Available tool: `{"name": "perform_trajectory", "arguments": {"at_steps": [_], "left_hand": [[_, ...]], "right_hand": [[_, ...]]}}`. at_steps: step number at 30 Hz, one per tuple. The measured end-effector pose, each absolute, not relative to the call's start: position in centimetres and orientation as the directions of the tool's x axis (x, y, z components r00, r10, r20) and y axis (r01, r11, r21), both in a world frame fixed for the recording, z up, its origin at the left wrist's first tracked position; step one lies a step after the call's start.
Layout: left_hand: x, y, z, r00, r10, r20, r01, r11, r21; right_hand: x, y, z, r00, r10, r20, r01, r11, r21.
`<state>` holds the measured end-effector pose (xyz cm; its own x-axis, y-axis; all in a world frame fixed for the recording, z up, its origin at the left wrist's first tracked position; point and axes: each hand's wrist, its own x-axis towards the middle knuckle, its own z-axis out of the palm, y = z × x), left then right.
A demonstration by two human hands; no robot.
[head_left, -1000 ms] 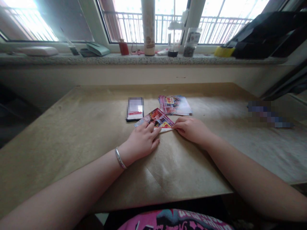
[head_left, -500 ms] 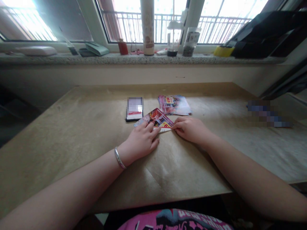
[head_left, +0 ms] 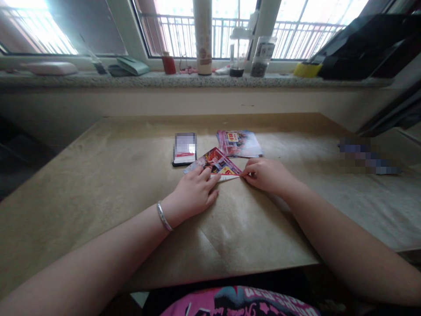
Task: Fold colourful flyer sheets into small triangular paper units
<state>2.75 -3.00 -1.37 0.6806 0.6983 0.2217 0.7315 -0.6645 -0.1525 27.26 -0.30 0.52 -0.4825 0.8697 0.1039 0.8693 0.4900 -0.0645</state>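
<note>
On the table lies a colourful printed flyer (head_left: pixel 214 160), folded, with a white strip showing along its near edge. My left hand (head_left: pixel 196 188), with a silver bangle at the wrist, lies palm down over the flyer's left part, fingers spread and resting on the paper. At the flyer's right corner, my right hand (head_left: pixel 264 175) has its thumb and fingers closed on the edge of the paper. Just behind the flyer is a stack of similar flyers (head_left: pixel 243 144). A phone (head_left: pixel 184 150) with a blurred screen lies close to the flyer's left end.
The brown table (head_left: pixel 108 175) reaches back to a wall under a stone windowsill (head_left: pixel 158 81). Bottles, cups and a red container (head_left: pixel 169 64) stand on the sill. A blurred-out item (head_left: pixel 368 156) lies on the table's right side.
My right hand has slid slightly right along the flyer's near edge to its corner. My left hand stays in place on the paper.
</note>
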Motion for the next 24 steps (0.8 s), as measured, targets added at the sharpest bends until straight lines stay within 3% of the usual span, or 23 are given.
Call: {"name": "perform_trajectory", "arguments": {"at_steps": [11,17,24], "left_hand": [[2.6,-2.9,-1.3,0.686,0.697,0.209,0.727,-0.673,-0.138],[2.4,-2.8,-1.6,0.69,0.687,0.228,0.721,-0.679,-0.135],[2.4,-2.8,-1.5,0.694,0.684,0.224,0.718,-0.681,-0.144]], "right_hand": [[28.5,0.2,0.5,-0.454,0.889,0.062,0.889,0.456,-0.026],[28.8,0.1,0.7,-0.511,0.858,0.054,0.859,0.512,-0.018],[28.8,0.3,-0.1,-0.497,0.851,0.171,0.848,0.518,-0.113]]}}
